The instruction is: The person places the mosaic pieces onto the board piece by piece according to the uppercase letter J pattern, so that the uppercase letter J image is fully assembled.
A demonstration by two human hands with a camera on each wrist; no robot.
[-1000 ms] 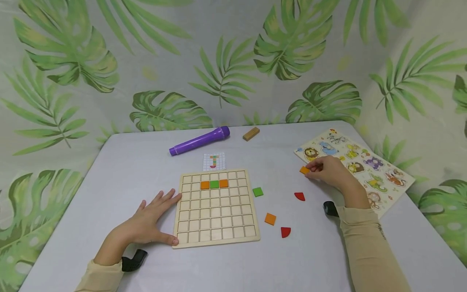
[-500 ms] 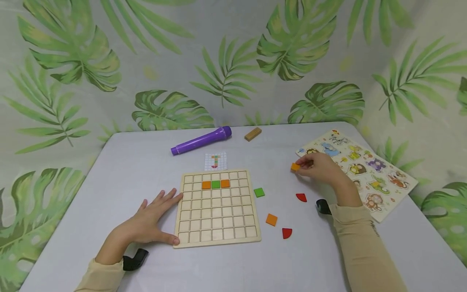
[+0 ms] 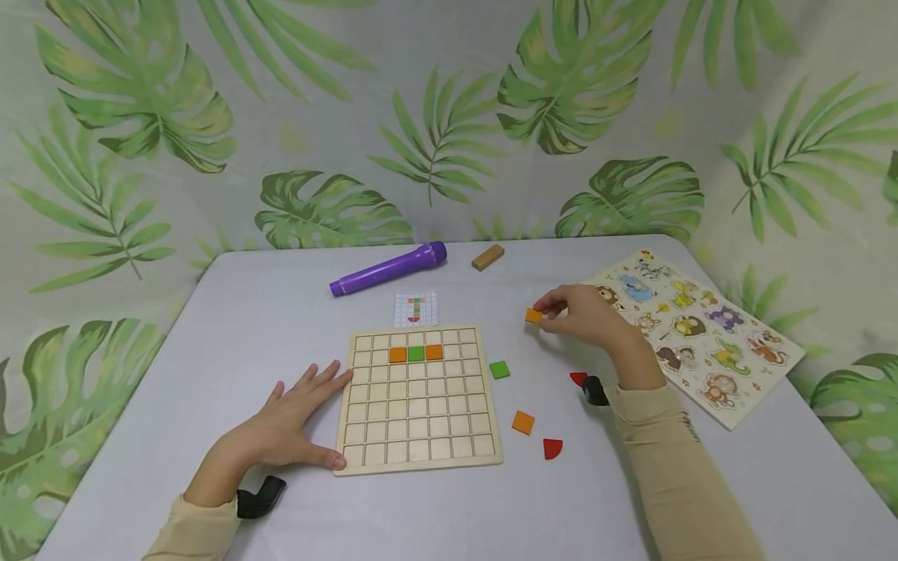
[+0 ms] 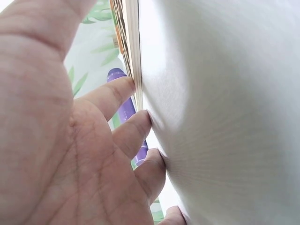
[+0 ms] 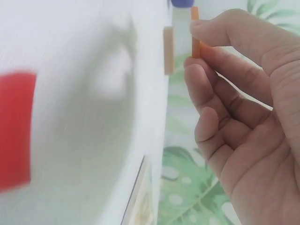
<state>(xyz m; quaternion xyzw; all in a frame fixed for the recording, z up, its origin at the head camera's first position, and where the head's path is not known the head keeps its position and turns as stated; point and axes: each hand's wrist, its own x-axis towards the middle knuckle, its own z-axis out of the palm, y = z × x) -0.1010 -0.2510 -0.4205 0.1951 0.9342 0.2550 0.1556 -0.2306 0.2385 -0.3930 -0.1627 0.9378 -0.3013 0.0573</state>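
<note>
Between thumb and fingertips my right hand point(image 3: 585, 318) pinches an orange square tile point(image 3: 534, 315), held above the table as the right wrist view shows. My left hand point(image 3: 288, 425) lies spread along the left side of a wooden grid board point(image 3: 418, 407), thumb at its near left corner and index fingertip against its edge. Orange, green point(image 3: 416, 354) and orange tiles sit side by side in the board's second row. Right of the board lie a green tile point(image 3: 499, 369), another orange tile point(image 3: 522, 422) and a red quarter-circle piece point(image 3: 553, 449). A second red piece point(image 3: 578, 379) is partly hidden by the right wrist's camera.
Behind the board lies a small pattern card point(image 3: 416, 309) with a coloured J-like figure. Further back are a purple toy microphone point(image 3: 388, 269) and a small wooden block point(image 3: 488, 257). An animal puzzle board point(image 3: 730, 354) lies at the right, partly under the right forearm.
My right hand has moved left with the orange tile, away from the animal puzzle and toward the grid board. The left hand has stayed in place at the board's edge.
</note>
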